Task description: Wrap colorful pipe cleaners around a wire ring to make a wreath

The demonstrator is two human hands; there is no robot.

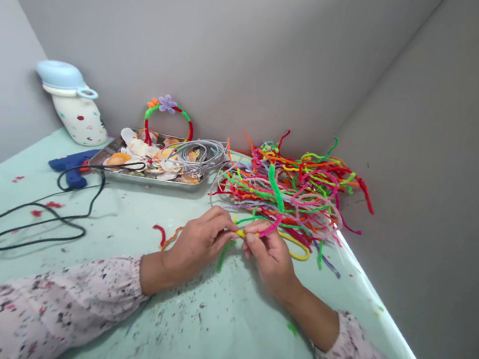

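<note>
Evidently we held pipe cleaners between both hands: left hand pinched on yellow-green end, right hand closed on pink-green twist rising above it. We judged them light, fuzzy, bendable wire, soft but shape-keeping; best gripped near crossing point, fingertips close. Beyond right hand lay tangled pile of coloured stems, loose ends liable to snag. Beyond left hand sat tray of shells; farther left, glue gun and black cord.

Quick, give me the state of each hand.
Left hand: shut on pipe cleaners, pinching them.
Right hand: shut on the same pipe cleaners.
</note>
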